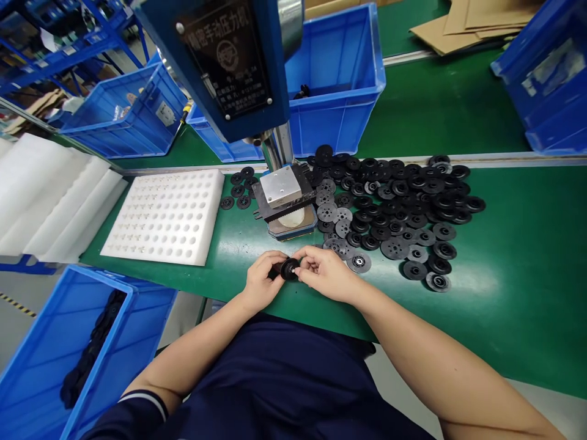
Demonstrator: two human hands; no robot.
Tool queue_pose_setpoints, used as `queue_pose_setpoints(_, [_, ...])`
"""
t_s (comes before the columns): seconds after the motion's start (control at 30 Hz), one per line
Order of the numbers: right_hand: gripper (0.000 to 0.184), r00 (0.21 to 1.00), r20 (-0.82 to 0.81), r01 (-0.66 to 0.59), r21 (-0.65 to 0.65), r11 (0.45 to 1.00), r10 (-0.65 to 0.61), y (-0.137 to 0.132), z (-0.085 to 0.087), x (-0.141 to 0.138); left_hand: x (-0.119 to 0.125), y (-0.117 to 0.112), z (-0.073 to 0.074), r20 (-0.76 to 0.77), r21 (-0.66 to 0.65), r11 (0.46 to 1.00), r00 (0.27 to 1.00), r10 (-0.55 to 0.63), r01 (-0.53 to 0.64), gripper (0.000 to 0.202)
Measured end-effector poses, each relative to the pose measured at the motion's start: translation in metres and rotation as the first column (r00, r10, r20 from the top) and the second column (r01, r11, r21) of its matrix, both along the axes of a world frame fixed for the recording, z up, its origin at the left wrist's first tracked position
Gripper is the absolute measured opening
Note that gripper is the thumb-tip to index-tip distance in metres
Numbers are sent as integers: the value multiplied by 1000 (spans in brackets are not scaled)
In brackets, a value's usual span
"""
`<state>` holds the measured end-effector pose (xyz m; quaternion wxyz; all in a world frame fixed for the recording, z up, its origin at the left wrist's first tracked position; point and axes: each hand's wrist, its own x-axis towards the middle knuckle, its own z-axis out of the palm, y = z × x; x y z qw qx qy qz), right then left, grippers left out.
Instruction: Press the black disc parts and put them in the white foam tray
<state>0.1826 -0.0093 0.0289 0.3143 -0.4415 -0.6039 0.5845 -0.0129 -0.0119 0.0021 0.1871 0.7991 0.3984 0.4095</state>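
A black disc (288,269) is held by its rim in the left hand (265,280), low over the near part of the green counter (518,293), in front of the press (232,73). The fingers of the right hand (324,272) are drawn narrow, and a small pale piece (294,270) appears to be pinched in them at the middle of the disc; its exact shape is too small to be told.

A metal block (280,186) is seated on the base under the press head. To its right, a broad spread of black discs (398,211) is heaped and overlapped on the counter, some turned to show paler grey faces. To its left, a few small discs (237,190) are laid flat beside a white foam tray (213,226), whose left-hand holes are filled with small pieces, while those on the right are left unfilled. Dark parts are contained in the blue bin (34,366) at the lower left. Behind the press, another blue bin (332,125) is placed.
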Motion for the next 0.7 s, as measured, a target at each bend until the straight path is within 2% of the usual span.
queue_pose_setpoints(0.17, [20, 1000, 0, 31, -8, 999, -31, 1, 3, 0, 2, 0, 4, -9, 7, 1000, 1000, -23, 23, 16])
queue_pose_setpoints(0.37, [19, 997, 70, 20, 87, 996, -26, 1, 0, 2, -3, 0, -1, -67, 22, 999, 997, -34, 35, 19])
queue_pose_setpoints(0.5, [13, 989, 140, 31, 149, 988, -52, 1, -3, 1, -5, -1, -5, -74, -21, 999, 996, -44, 43, 21])
queue_pose_setpoints(0.7, [23, 982, 174, 38, 201, 979, -74, 0, 1, 0, -5, 0, -3, -68, -50, 998, 996, -53, 49, 16])
